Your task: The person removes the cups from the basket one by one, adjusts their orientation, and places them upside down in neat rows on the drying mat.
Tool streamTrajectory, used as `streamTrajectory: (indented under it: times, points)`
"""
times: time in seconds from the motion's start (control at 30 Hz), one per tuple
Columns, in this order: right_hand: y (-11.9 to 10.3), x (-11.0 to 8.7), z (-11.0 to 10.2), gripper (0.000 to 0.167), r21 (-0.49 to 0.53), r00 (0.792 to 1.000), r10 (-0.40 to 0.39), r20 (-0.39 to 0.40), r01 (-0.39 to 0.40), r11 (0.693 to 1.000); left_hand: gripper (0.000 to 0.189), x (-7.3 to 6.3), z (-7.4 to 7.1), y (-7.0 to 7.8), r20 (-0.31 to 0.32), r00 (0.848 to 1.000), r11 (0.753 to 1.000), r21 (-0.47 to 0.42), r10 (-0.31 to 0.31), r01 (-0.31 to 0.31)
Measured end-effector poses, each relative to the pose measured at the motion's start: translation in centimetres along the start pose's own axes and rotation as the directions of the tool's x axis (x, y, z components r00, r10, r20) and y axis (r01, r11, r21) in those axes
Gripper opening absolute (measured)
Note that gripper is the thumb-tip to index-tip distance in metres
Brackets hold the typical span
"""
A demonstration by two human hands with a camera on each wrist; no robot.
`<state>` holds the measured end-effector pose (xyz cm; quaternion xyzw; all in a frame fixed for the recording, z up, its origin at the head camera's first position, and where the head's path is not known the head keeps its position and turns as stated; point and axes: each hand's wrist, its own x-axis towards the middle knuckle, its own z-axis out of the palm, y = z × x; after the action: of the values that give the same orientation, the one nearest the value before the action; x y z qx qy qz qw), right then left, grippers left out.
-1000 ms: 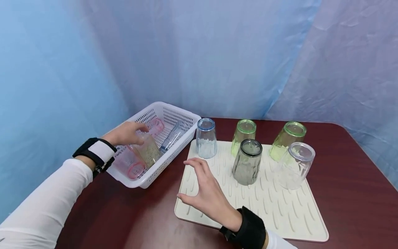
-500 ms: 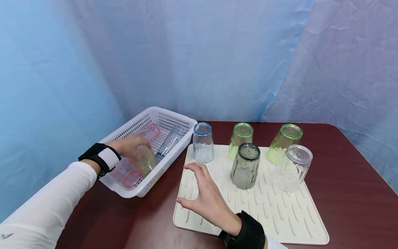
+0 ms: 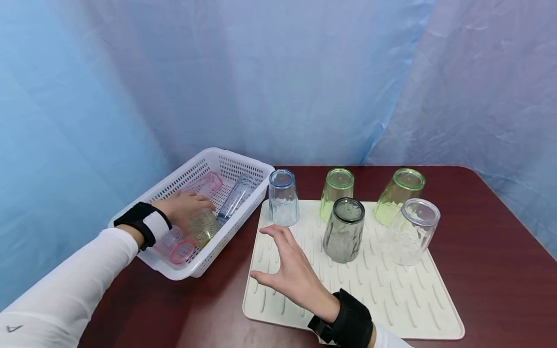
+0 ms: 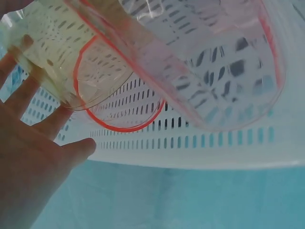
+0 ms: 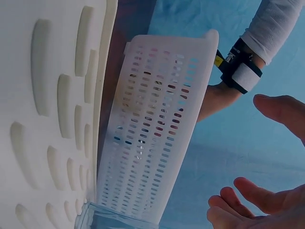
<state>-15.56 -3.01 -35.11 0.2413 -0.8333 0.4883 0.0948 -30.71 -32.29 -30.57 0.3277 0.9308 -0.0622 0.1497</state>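
Observation:
My left hand (image 3: 184,209) reaches into the white plastic basket (image 3: 235,227) and grips a pale yellow glass (image 3: 205,226) lying on its side. In the left wrist view the fingers (image 4: 50,121) spread along that glass, one finger standing apart from it. A pink-rimmed glass (image 3: 183,250) lies at the near end, beside the left wrist. Farther back lie another pink glass (image 3: 210,183) and a bluish glass (image 3: 237,195). My right hand (image 3: 293,275) hovers over the left part of the cream drying mat (image 3: 348,299), thumb and fingers parted in a C shape, holding nothing.
Several upside-down glasses stand on the mat: a blue one (image 3: 284,198) near the basket, green ones (image 3: 338,193) at the back, a grey one (image 3: 344,237) in the middle, a clear one (image 3: 412,237) at right. The dark red table (image 3: 491,251) surrounds the mat.
My left hand has lowered into the basket and taken hold of the pale yellow glass. My right hand has hardly moved. The head view has shifted slightly.

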Motion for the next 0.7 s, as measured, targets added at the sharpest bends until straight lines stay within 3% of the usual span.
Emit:
streamTrajectory:
  times: [0.13, 0.37, 0.7]
  points:
    - [0.3, 0.1, -0.1, 0.072, 0.000, 1.000, 0.004, 0.002, -0.004, 1.000, 0.095, 0.3, -0.1, 0.6, 0.039, 0.999, 0.993, 0.116, -0.025, 0.020]
    - [1.2, 0.7, 0.0, 0.071, 0.022, 1.000, 0.023, 0.013, -0.023, 0.999, 0.092, 0.2, -0.3, 1.2, 0.055, 0.996, 0.982, 0.181, -0.071, 0.060]
    - [3.0, 1.6, 0.2, 0.070, 0.033, 0.998, 0.048, 0.047, -0.049, 0.998, 0.079, 0.5, 0.0, 1.2, 0.001, 0.999, 0.980, 0.195, 0.032, -0.032]
